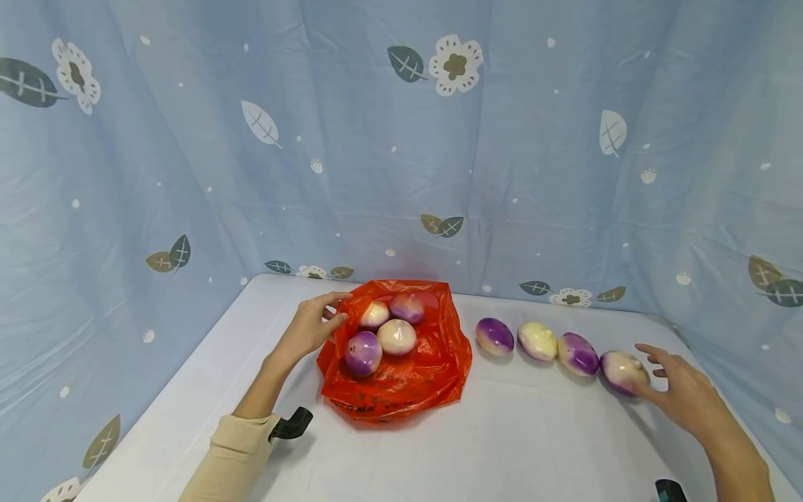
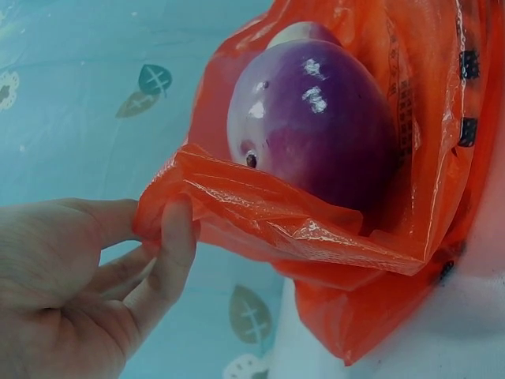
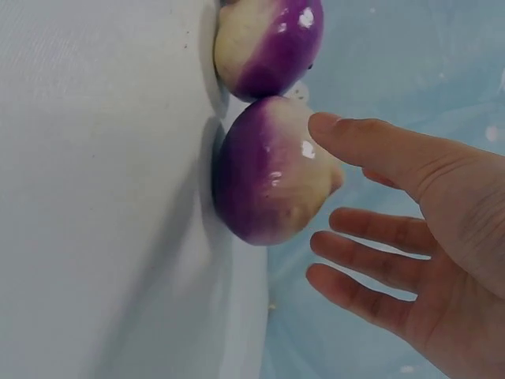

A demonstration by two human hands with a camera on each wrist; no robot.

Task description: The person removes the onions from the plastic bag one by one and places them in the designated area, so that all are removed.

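Observation:
My left hand (image 1: 309, 326) pinches the left rim of a red plastic bag (image 1: 401, 390), thumb and fingers on the thin film. Inside the wide-mouthed bag lie several glossy purple-and-white turnips; a purple turnip (image 2: 316, 118) sits closest to that hand. On the right, my right hand (image 1: 686, 390) is at the last turnip (image 1: 621, 371) of a row, its fingers spread and loosely bent. In the right wrist view the thumb overlaps the pale top of this turnip (image 3: 272, 174), while the other fingers stand apart from it.
Three more turnips stand in the row toward the bag: a purple one (image 1: 495, 336), a mostly cream one (image 1: 537, 341) and a purple-white one (image 1: 578, 353). All are on a white table (image 1: 502, 446). A blue patterned curtain (image 1: 351, 139) encloses the back and sides.

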